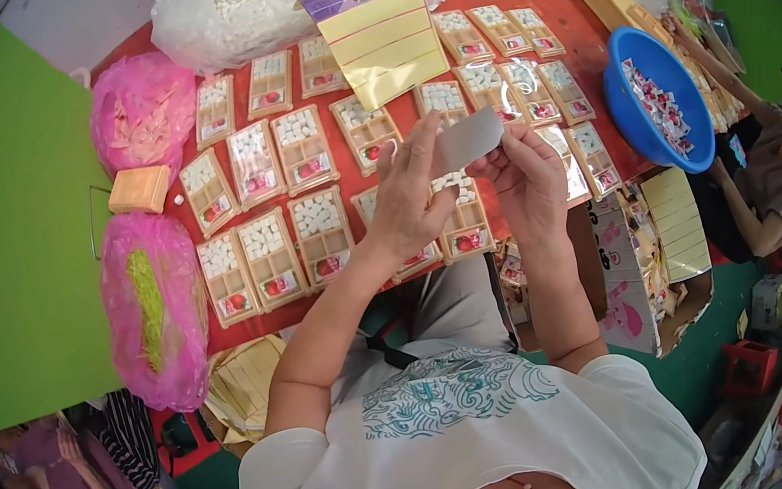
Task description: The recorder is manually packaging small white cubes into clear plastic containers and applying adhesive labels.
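Note:
A thin, shiny grey sheet (470, 143) is held up over the trays at the table's near side. My right hand (533, 178) pinches its right end between thumb and fingers. My left hand (406, 192) is at the sheet's left end, fingers stretched out and thumb apart; the fingers hide that edge. Below and around both hands stand rows of tan compartment trays (320, 240), holding white pieces and a small packet with a red fruit picture. Several trays, such as one on the left (253, 164), look glossy on top.
A yellow lined card sheet (387, 48) overlaps the far trays. Clear bags of white pieces (186, 22) stand behind. Pink bags (153, 310) lie left, a blue basin of packets (628, 108) right. Open cartons (624, 280) stand below the table edge. Another person (780, 176) sits at right.

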Demonstrator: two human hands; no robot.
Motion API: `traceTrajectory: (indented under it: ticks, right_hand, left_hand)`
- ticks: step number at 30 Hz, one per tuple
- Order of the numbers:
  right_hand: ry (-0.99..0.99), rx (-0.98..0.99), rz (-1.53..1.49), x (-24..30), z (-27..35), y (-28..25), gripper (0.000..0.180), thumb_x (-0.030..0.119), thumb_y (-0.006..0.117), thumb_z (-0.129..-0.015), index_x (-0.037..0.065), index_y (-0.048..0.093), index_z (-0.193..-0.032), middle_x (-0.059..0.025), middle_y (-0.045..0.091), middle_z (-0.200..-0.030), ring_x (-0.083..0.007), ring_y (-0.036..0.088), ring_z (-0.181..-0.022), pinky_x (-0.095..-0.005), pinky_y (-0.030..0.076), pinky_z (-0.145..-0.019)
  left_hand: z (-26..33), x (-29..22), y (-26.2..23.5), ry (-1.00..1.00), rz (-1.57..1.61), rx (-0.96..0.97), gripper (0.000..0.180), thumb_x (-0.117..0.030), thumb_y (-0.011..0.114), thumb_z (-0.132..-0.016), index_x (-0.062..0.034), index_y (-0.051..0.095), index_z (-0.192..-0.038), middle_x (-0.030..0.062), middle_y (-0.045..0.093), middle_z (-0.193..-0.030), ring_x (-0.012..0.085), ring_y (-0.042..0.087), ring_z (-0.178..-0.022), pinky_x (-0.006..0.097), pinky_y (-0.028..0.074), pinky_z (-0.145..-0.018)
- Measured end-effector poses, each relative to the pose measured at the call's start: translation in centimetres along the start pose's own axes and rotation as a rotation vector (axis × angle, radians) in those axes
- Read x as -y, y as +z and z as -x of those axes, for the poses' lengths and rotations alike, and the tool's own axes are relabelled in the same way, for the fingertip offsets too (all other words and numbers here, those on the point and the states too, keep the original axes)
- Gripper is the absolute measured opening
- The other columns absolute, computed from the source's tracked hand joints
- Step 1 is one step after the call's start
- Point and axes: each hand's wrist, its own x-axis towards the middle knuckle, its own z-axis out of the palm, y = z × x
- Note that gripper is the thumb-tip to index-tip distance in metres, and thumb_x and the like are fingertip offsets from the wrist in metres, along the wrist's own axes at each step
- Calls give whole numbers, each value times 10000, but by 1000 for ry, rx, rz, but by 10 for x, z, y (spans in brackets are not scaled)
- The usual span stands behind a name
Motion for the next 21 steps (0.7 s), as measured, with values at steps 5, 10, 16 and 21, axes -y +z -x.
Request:
traceTrajectory:
  ticks: [5,10,16,21]
  right_hand:
    - [94,35,24,-19,28,25,176,54,473,-956,-59,593,-1018,-165,664,-922,-220,680,-816,-335,571,-783]
    - [163,88,142,-29,45,42,226,63,445,-965,-75,582,-1082,-213,640,-1066,-259,670,-958,-356,557,-843]
    - [-199,242,880,-33,53,62,307,109,541,-909,-18,575,-1186,-137,603,-1176,-258,550,-1152,-400,440,-966]
    - [-414,643,1513,-31,37,54,261,123,689,-798,47,625,-1039,-100,596,-1187,-244,541,-1119,-398,398,-936]
  left_hand:
    - [38,-14,0,-475,674,55,466,-8,468,-873,-13,454,-1339,112,633,-1076,207,619,-951,308,477,-844]
    - [71,-21,-16,-749,1423,-66,227,-7,522,-824,51,570,-1037,148,662,-883,214,656,-729,322,536,-643]
    - [99,-17,-32,-869,1441,24,431,-8,508,-815,12,495,-1246,133,661,-888,202,637,-657,305,503,-620]
    - [118,-17,-43,-821,1149,274,414,-34,495,-838,11,493,-1250,108,656,-939,142,628,-677,255,482,-636]
